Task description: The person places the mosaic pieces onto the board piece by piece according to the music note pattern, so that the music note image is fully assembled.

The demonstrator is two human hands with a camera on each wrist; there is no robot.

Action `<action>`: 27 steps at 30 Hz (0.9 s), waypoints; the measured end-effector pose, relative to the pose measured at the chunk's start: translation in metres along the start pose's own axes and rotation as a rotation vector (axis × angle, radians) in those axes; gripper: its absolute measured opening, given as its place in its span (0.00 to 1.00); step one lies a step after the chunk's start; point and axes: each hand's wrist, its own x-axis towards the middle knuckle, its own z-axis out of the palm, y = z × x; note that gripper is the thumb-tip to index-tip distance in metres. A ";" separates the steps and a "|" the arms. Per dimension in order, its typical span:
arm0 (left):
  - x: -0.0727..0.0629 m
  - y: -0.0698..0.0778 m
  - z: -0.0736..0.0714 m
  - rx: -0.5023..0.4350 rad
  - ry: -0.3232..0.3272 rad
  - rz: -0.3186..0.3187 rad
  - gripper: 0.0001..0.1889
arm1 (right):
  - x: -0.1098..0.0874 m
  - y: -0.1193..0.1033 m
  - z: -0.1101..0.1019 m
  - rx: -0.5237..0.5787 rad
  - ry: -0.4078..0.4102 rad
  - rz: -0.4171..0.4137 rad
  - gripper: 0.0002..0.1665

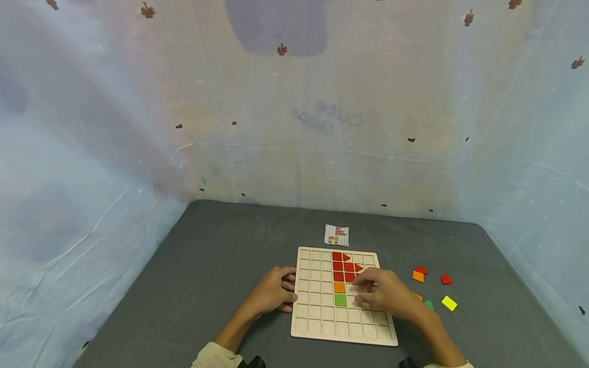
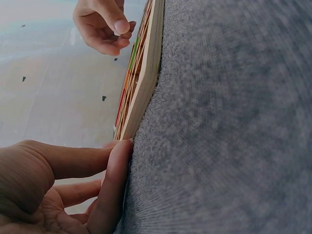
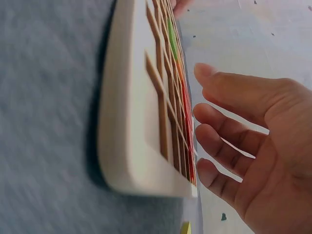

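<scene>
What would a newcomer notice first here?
Probably the bright red tiles on the far half of the pale gridded board, with an orange tile and a green tile in line on their near side. Next, the left hand touches the board's left edge, while the right hand hovers over its right side.

The right hand is hiding squares of the wooden board, its wrist is partly covering a green piece, and the head view's bottom edge is cropping the left sleeve.
</scene>
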 end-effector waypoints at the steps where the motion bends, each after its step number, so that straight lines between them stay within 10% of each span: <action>1: 0.000 0.000 0.000 0.001 0.001 0.001 0.36 | 0.000 0.001 -0.002 0.002 0.006 0.012 0.15; 27: 0.000 0.000 -0.001 0.006 -0.001 0.005 0.36 | -0.035 0.045 -0.061 -0.114 0.209 0.254 0.23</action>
